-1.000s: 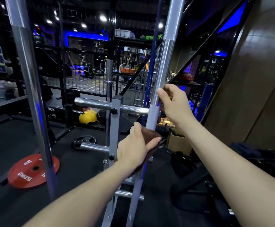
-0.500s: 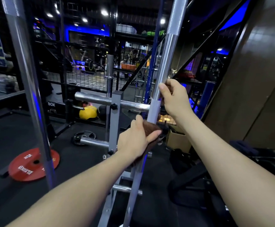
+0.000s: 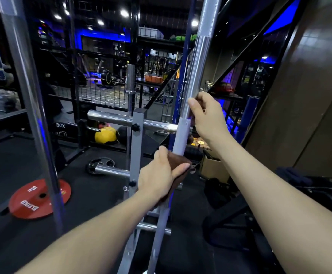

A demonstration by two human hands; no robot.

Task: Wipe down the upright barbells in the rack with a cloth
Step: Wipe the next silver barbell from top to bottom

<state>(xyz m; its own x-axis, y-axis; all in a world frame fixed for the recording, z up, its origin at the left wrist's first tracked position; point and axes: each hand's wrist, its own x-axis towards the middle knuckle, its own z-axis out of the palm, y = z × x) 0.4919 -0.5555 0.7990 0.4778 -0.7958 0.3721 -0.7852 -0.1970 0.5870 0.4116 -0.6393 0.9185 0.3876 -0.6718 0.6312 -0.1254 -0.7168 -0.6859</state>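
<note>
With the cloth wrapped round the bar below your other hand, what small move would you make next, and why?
Probably slide the left hand and its brown cloth down the barbell: the right hand grips the bar above, steadying it, and bare shaft shows below the cloth.

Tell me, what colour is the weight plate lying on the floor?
Red, with white lettering; the weight plate shows clearly at lower left in the head view.

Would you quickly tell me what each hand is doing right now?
Left hand: grips the brown cloth wrapped round the barbell.
Right hand: grips the same barbell, higher up.
</note>
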